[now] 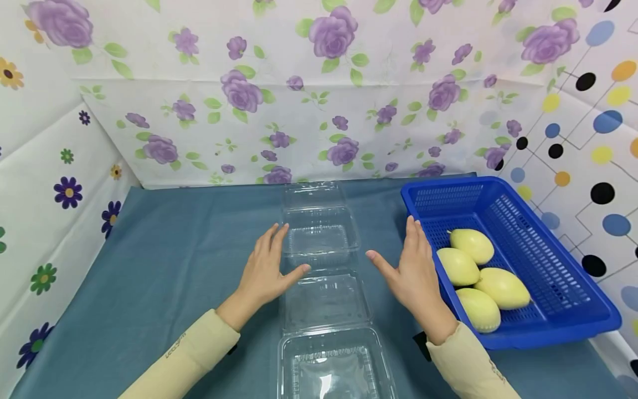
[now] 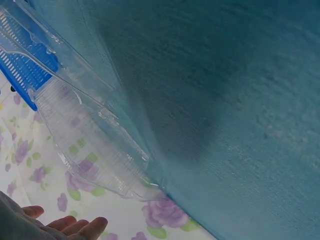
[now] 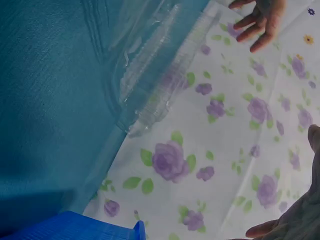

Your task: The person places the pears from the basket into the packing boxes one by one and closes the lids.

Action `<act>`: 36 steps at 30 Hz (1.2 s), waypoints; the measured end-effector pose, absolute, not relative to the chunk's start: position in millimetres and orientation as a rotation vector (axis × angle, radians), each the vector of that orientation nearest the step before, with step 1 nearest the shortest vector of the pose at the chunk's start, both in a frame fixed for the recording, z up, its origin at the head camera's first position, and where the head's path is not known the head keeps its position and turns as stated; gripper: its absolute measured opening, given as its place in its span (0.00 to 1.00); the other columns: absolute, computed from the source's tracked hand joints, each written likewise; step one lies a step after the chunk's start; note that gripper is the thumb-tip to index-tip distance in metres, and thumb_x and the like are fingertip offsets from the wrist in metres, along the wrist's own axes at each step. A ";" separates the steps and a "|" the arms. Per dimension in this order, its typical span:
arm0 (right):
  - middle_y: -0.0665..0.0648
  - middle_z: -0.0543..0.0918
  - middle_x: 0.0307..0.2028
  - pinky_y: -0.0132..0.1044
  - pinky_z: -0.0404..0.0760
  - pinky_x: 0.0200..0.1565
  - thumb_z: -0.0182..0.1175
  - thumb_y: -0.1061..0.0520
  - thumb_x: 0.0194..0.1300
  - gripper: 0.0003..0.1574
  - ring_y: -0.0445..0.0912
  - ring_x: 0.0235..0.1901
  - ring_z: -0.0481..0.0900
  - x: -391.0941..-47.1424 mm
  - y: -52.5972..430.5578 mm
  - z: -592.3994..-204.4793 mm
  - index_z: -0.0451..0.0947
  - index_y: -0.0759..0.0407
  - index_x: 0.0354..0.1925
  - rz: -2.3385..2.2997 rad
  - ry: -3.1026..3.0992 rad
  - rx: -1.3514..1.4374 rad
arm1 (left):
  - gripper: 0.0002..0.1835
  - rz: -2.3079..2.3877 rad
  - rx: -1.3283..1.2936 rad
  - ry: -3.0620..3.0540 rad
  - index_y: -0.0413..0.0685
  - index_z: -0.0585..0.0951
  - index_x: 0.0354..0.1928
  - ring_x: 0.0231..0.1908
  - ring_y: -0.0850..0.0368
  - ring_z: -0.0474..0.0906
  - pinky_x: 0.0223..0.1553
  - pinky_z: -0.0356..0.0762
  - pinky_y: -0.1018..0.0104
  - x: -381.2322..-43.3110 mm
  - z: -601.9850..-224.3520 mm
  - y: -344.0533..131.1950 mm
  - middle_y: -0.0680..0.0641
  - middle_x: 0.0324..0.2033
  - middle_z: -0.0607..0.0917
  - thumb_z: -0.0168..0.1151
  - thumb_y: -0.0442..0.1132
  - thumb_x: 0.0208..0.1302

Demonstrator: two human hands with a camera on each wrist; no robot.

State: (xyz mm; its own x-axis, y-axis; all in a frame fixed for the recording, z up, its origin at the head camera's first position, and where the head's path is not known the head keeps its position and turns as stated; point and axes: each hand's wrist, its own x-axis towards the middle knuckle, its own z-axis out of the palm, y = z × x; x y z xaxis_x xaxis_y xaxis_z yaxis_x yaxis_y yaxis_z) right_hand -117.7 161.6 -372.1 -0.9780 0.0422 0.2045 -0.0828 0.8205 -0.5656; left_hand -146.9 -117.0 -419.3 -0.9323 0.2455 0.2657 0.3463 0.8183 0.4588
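Observation:
My left hand (image 1: 265,272) hovers with fingers spread beside the far clear plastic clamshell box (image 1: 319,235), its fingertips overlapping the box's left edge in the head view. My right hand (image 1: 413,274), also with straight fingers and thumb apart, is held between the boxes and the blue basket (image 1: 548,238). Neither hand holds anything. A second clear clamshell box (image 1: 286,366) lies nearer, lid folded back, its front cut off by the frame. Several pale yellow oval melons (image 1: 502,288) sit in the basket's left part. In the left wrist view, fingers (image 2: 95,227) show below the clear plastic box (image 2: 90,140).
A blue-grey cloth (image 1: 189,244) covers the table. Flowered sheeting (image 1: 299,133) walls off the back, and dotted sheeting (image 1: 603,194) stands right beside the basket. A small black patch (image 1: 421,344) shows on the cloth by the right wrist.

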 end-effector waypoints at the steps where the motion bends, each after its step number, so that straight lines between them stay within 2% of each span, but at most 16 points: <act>1: 0.71 0.44 0.73 0.67 0.51 0.65 0.58 0.32 0.60 0.65 0.67 0.71 0.45 -116.1 162.2 -370.9 0.34 0.62 0.75 0.896 -2.793 0.018 | 0.50 -0.768 -0.462 -2.803 0.47 0.52 0.74 0.68 0.36 0.55 0.57 0.64 0.34 -147.6 -419.8 -117.2 0.36 0.70 0.56 0.60 0.63 0.57; 9: 0.69 0.41 0.74 0.65 0.52 0.66 0.56 0.32 0.62 0.65 0.64 0.72 0.42 -102.4 165.6 -364.1 0.29 0.59 0.75 0.957 -2.807 -0.051 | 0.49 -0.779 -0.451 -2.793 0.45 0.53 0.73 0.68 0.35 0.55 0.58 0.64 0.34 -152.8 -423.6 -119.8 0.35 0.70 0.56 0.61 0.62 0.58; 25: 0.68 0.44 0.74 0.67 0.53 0.64 0.58 0.36 0.63 0.60 0.63 0.72 0.43 -88.5 173.7 -357.1 0.35 0.59 0.75 0.998 -2.744 -0.149 | 0.45 -0.828 -0.410 -2.752 0.42 0.58 0.70 0.66 0.37 0.58 0.58 0.66 0.37 -156.5 -427.0 -119.1 0.35 0.67 0.61 0.61 0.60 0.58; 36: 0.68 0.49 0.72 0.65 0.56 0.64 0.61 0.43 0.63 0.57 0.63 0.70 0.49 -78.9 183.1 -355.1 0.39 0.59 0.75 0.992 -2.686 -0.208 | 0.47 -0.876 -0.302 -2.796 0.40 0.58 0.70 0.65 0.38 0.59 0.56 0.68 0.38 -163.2 -434.4 -120.1 0.36 0.67 0.61 0.60 0.62 0.59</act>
State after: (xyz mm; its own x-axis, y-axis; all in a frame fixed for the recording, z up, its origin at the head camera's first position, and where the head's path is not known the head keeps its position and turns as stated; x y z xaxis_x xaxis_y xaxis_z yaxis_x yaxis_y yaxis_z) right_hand -78.9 183.1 -355.1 -0.9533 0.2255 0.2009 0.0409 0.7554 -0.6539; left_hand -163.2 -120.1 -434.4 -0.9600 0.1347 0.2454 0.2507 0.8040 0.5393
